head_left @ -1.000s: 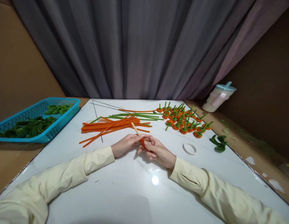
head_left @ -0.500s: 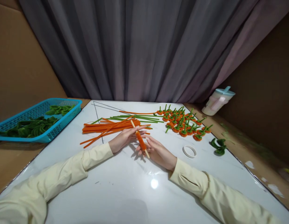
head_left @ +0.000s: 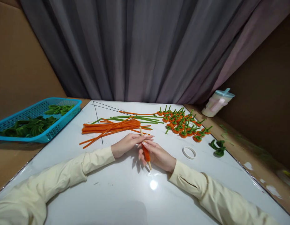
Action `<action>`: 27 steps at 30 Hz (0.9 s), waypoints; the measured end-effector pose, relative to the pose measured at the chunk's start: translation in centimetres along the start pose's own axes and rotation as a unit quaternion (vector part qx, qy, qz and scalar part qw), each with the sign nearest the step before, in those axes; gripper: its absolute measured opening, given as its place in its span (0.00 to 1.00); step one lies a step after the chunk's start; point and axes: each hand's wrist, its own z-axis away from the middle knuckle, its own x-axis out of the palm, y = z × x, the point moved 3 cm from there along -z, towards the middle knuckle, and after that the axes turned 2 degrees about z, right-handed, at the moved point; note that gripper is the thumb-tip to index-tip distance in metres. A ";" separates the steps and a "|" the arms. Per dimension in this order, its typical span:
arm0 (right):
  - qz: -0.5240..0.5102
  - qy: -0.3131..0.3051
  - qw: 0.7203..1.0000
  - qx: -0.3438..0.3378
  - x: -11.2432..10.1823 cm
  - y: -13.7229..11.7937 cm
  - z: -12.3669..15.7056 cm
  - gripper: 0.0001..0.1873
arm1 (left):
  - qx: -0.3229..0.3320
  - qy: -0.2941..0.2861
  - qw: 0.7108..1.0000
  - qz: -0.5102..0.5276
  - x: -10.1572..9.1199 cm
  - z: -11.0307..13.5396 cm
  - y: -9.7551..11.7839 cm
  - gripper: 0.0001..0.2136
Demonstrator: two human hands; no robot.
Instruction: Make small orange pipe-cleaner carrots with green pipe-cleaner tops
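Between my hands is a thin wooden stick (head_left: 150,166) with orange pipe cleaner (head_left: 146,154) wound tightly round its middle. My left hand (head_left: 128,143) pinches the upper part of the stick. The fingers of my right hand (head_left: 160,155) close round the orange winding, and the stick's lower end pokes out below them. Just beyond my left hand lies a bundle of orange pipe cleaners (head_left: 109,126), with several green pipe cleaners (head_left: 135,118) behind it. Where the fingertips meet, part of the winding is hidden.
Several small orange pumpkin shapes with green stems (head_left: 179,125) stand at the back right. Near my right hand lies a white ring (head_left: 189,152), with curled green pieces (head_left: 218,148) farther right. A blue basket (head_left: 45,137) of green pieces is at left, a lidded cup (head_left: 216,103) at right.
The stick has come slightly down and toward me, and stands more upright. My left hand has shifted a little lower and right, so both hands' fingertips now meet at the stick.
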 end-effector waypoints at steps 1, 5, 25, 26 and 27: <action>0.001 0.000 1.000 0.002 0.0 -0.1 0.0 0.15 | 0.015 0.015 1.000 -0.016 -0.1 0.0 0.4 0.21; -0.004 -0.012 1.000 0.009 -0.1 -0.2 -0.1 0.14 | 0.054 0.041 0.996 -0.065 -0.4 0.1 1.6 0.19; -0.021 -0.025 0.996 0.080 -0.3 0.1 0.4 0.15 | 0.010 0.271 0.934 -0.233 -14.5 0.8 7.4 0.16; -0.023 -0.022 0.996 0.084 -0.3 0.0 0.4 0.15 | -0.007 0.272 0.926 -0.262 -15.1 1.0 7.2 0.16; -0.024 -0.020 0.996 0.088 -0.3 0.0 0.5 0.15 | -0.021 0.272 0.917 -0.291 -15.6 1.0 7.0 0.16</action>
